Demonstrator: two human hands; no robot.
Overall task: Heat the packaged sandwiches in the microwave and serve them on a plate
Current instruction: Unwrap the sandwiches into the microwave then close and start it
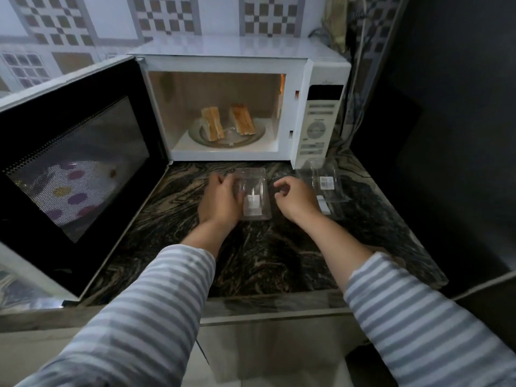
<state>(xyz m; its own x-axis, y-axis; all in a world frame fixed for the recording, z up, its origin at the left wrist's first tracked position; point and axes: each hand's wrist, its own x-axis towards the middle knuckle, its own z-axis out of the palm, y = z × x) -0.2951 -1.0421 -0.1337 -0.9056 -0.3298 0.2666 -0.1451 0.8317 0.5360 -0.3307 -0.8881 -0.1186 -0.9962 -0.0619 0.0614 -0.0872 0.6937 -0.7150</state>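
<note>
Sandwiches (pixel 227 122) stand unwrapped on the glass turntable (pixel 251 138) inside the open microwave (pixel 298 107), straight ahead of both my hands and beyond them, long sides running away from me. My left hand (pixel 220 202) grips an empty clear package (pixel 252 194) on the counter (pixel 251 261); my right hand (pixel 296 198) hovers loosely curled, holding nothing, so I judge it freer to reach in.
</note>
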